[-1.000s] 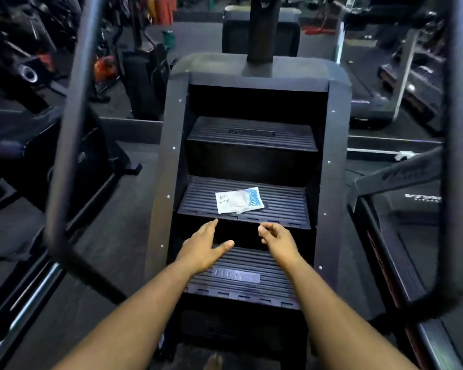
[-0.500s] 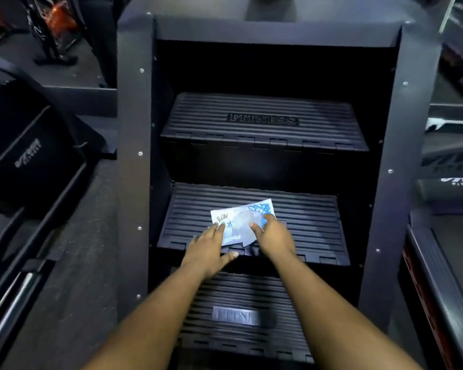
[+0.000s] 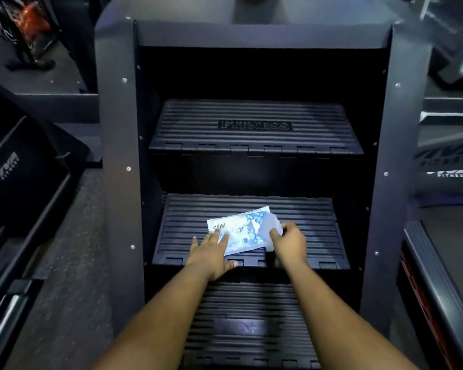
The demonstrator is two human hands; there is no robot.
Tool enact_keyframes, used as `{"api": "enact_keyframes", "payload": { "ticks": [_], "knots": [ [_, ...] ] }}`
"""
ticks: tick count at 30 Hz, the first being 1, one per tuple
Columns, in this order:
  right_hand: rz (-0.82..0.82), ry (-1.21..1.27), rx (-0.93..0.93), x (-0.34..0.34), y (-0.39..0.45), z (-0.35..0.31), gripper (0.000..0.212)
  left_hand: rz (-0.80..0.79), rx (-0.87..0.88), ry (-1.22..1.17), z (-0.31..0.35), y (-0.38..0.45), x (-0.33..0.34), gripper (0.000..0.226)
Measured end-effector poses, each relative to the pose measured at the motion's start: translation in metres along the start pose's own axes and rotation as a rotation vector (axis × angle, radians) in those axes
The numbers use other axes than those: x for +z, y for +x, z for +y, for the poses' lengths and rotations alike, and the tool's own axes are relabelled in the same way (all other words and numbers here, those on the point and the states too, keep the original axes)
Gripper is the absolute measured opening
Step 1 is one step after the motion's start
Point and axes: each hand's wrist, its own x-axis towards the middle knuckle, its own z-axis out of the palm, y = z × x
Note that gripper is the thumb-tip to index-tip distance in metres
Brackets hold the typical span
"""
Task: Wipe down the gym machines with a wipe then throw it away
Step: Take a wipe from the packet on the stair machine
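A white and blue wipe packet (image 3: 241,231) lies on the middle step (image 3: 313,225) of a black stair-climber machine (image 3: 115,156). My left hand (image 3: 211,251) presses flat on the packet's left end with straight fingers. At the packet's right end, my right hand (image 3: 289,243) pinches a pale flap or wipe (image 3: 271,225) that is lifted off the packet. A step marked FITNESS (image 3: 254,126) sits above, and another step (image 3: 246,324) lies below, between my forearms.
Dark treadmills flank the machine, one at the left (image 3: 16,169) and one at the right (image 3: 447,263). A rubber floor strip (image 3: 72,263) runs along the left side. More gym equipment (image 3: 24,28) stands at the far left.
Both hands reached forward from the lower step to the packet as my view closed in. The left hand now holds it down and the right has lifted a flap at its right end.
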Motion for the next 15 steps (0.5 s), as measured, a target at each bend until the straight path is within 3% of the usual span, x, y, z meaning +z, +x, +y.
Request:
{"api": "enact_keyframes", "payload": {
  "ticks": [5,10,12,15],
  "knots": [
    [-0.115,0.404,-0.046,-0.037,-0.044,-0.002,0.010,0.153,0.031,-0.342,0.034,-0.025,-0.023,0.089],
    [-0.209,0.639,-0.102,-0.082,-0.120,0.002,0.013,0.060,0.108,-1.239,0.091,-0.092,-0.035,0.061],
    [-0.238,0.724,-0.111,-0.108,-0.154,0.007,0.004,0.059,0.164,-1.332,0.109,-0.126,-0.033,0.037],
    [-0.225,0.713,-0.156,-0.153,-0.207,0.025,0.014,0.161,0.224,-1.310,0.135,-0.187,-0.028,0.011]
  ]
}}
